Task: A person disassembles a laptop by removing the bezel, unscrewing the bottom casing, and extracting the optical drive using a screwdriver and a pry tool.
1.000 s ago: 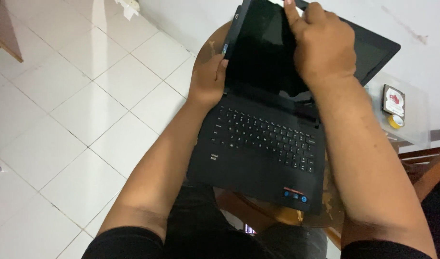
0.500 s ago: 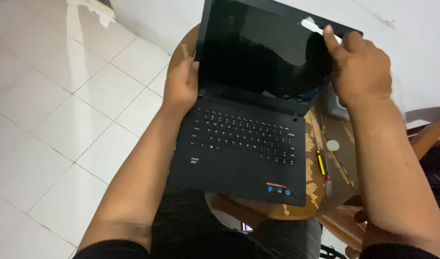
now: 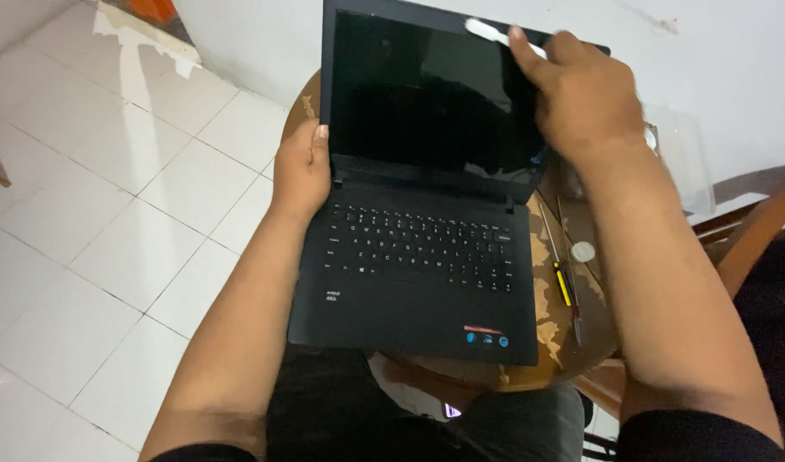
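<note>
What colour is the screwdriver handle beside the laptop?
Yellow and black, on the screwdriver; seen in the head view.

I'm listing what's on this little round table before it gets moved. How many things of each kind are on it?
Laptop: 1
Screwdrivers: 2
Small round white disc: 1
Clear plastic box: 1
Total: 5

Home: tiled floor, wooden table

Black laptop open, upright screen (dark), on round table.
</note>
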